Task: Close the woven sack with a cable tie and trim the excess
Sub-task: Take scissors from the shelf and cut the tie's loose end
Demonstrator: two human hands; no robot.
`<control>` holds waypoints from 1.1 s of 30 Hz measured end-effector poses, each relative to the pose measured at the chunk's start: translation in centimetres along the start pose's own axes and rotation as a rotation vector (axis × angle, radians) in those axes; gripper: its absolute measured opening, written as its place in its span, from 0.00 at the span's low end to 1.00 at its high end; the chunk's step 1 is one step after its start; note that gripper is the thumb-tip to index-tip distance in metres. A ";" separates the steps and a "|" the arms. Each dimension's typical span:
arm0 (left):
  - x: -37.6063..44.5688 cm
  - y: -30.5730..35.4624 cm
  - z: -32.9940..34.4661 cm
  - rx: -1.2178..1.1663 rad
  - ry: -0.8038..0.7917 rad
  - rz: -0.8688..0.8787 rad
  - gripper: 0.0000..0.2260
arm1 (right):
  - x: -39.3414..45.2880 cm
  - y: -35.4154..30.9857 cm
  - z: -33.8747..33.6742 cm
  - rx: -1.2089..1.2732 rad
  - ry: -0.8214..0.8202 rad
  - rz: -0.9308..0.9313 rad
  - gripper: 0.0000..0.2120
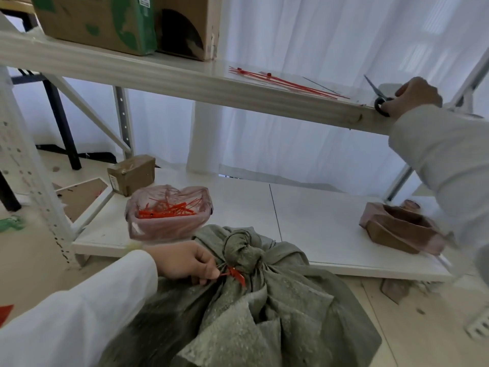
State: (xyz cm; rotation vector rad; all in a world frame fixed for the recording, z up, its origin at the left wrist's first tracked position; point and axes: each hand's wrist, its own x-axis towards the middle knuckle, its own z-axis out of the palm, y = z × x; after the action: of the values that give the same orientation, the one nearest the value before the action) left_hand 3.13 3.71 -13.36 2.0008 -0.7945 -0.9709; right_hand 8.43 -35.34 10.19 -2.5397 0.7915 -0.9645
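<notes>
A grey-green woven sack point(264, 308) stands on the floor in front of me, its neck bunched into a knot-like top. A red cable tie point(236, 274) circles that neck, its tail sticking out. My left hand point(185, 260) pinches the tie's tail at the sack's neck. Up on the upper shelf, my right hand point(412, 98) closes on the black handles of a pair of scissors point(377, 94) lying at the shelf's front edge, blades pointing away.
Several loose red cable ties point(285, 82) lie on the upper shelf point(185, 78). On the lower shelf point(317, 215) sit a pink-bagged bin of red tie offcuts point(166, 211), a small cardboard box point(132, 173) and a brown folded container point(397, 227). Cardboard boxes point(105, 19) stand upper left.
</notes>
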 end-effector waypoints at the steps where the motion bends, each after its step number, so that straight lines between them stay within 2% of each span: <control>1: -0.1 0.2 0.1 0.003 0.007 0.002 0.20 | -0.8 0.1 -0.5 0.058 -0.010 -0.024 0.20; 3: -0.4 0.7 0.3 0.002 0.016 -0.012 0.15 | -3.5 -0.5 -1.2 0.231 -0.066 -0.122 0.18; 5: -0.4 1.1 0.3 0.009 0.018 -0.047 0.11 | -7.8 -1.4 -2.1 0.446 -0.197 -0.214 0.12; 7: -0.6 1.5 0.4 0.001 0.028 -0.083 0.11 | -12.8 -3.0 -2.5 0.678 -0.411 -0.240 0.08; 10: -1.1 2.0 0.5 -0.006 0.051 -0.130 0.11 | -21.3 -4.4 -2.1 0.870 -0.847 -0.159 0.13; 12: -1.5 2.0 0.5 0.020 0.057 -0.171 0.11 | -25.6 -4.0 -1.4 0.874 -1.144 -0.105 0.19; 14: -1.8 1.9 0.6 0.051 0.090 -0.200 0.12 | -28.3 -3.1 -0.6 0.809 -1.434 -0.083 0.32; 16: -2.1 1.9 0.8 0.096 0.118 -0.205 0.13 | -29.6 -2.0 0.2 0.701 -1.643 -0.082 0.44; 18: -2.4 1.9 0.9 0.127 0.138 -0.197 0.14 | -30.0 -0.9 1.2 0.538 -1.772 -0.132 0.42; 21: -2.5 1.9 0.8 0.106 0.161 -0.194 0.14 | -30.1 -0.4 2.1 0.331 -1.848 -0.195 0.38; 24: -2.3 2.1 0.7 0.086 0.166 -0.193 0.15 | -29.9 0.0 2.6 0.288 -1.841 -0.142 0.34; 25: -2.2 2.1 0.8 0.088 0.167 -0.192 0.15 | -30.0 0.2 2.7 0.288 -1.842 -0.121 0.34; 29: -2.2 2.3 0.6 0.099 0.164 -0.177 0.16 | -30.4 0.9 3.4 0.308 -1.763 -0.012 0.46; 33: -2.3 2.4 0.6 0.073 0.112 -0.169 0.17 | -31.7 1.4 5.0 0.520 -1.731 0.149 0.37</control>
State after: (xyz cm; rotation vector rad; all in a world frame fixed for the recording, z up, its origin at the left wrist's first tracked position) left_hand 0.93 4.08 -10.81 2.1930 -0.6162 -0.9265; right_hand -8.31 -17.15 -10.25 -1.7860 0.0831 0.9722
